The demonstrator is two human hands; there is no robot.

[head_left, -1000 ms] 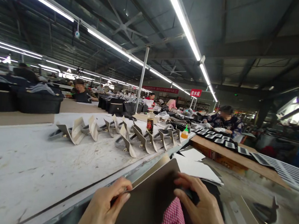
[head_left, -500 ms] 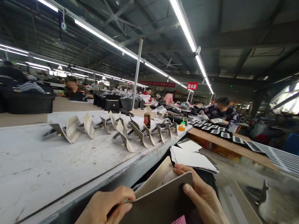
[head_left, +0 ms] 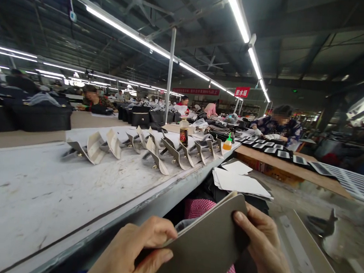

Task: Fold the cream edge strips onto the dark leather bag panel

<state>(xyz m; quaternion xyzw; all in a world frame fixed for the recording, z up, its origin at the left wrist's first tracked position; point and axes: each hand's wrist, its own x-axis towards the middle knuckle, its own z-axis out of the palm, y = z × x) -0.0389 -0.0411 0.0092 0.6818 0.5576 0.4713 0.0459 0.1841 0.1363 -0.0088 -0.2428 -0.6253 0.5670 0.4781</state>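
A folded grey-brown panel (head_left: 204, 237), which looks like a leather bag piece, is held up over my lap. My left hand (head_left: 135, 248) pinches its near left edge between thumb and fingers. At the upper right corner, my right hand (head_left: 263, 243) grips it with the thumb on the face towards me and the fingers behind. The panel's two layers lie close together along the top edge, and a bit of clear plastic shows between them near my left fingers. Below and behind it is pink checked cloth (head_left: 199, 207).
On the white-topped table (head_left: 34, 199) stand several bent grey flaps (head_left: 95, 145) with metal clasps. A dark-labelled bottle (head_left: 184, 132) and a green-tipped glue bottle (head_left: 228, 142) are further back. White sheets (head_left: 242, 183) and a flat panel (head_left: 308, 256) lie right. A co-worker (head_left: 281, 124) sits beyond.
The panel's layers, spread apart before, have come together. Both hands have moved slightly right with it, and its right corner has risen. The camera view has tilted down a little.
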